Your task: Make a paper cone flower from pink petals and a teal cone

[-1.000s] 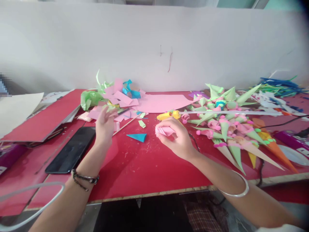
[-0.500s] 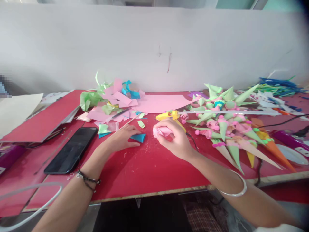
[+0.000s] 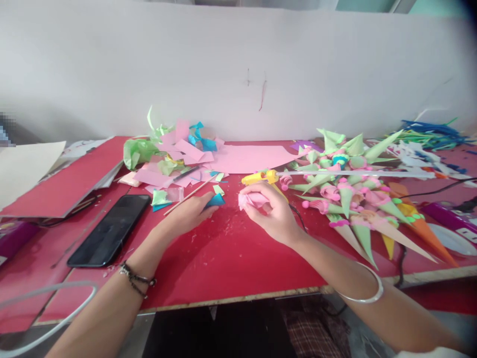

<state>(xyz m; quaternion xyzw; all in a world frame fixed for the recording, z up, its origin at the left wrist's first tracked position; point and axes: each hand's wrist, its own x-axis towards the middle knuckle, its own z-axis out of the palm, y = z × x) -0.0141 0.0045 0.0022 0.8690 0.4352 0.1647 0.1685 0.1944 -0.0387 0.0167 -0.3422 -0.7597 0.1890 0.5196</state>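
Between the fingers and thumb of my left hand point(image 3: 188, 214) is a small folded blue paper piece point(image 3: 216, 200), its pointed end sticking out to the right. My right hand point(image 3: 278, 219) curls around a crumpled or rolled pink paper piece point(image 3: 254, 200), held just above the red table point(image 3: 208, 268). Directly behind that hand lies a yellow glue gun point(image 3: 257, 177) with a long clear glue stick point(image 3: 354, 174) running out to the right. A thin wooden stick point(image 3: 182, 199) rests beside my left hand, near a small clear bag point(image 3: 175, 194).
Many green and pink paper cones point(image 3: 350, 199) are heaped on the right. Paper scraps point(image 3: 179, 159) and a pink sheet point(image 3: 253, 158) lie at the back. A black phone point(image 3: 110, 231) is on the left; purple power strips point(image 3: 445, 219) sit at both sides.
My left hand has closed on the blue paper piece, which lay on the table beneath its fingers, and tilted it up slightly. My right hand keeps hold of the pink paper, almost unmoved.
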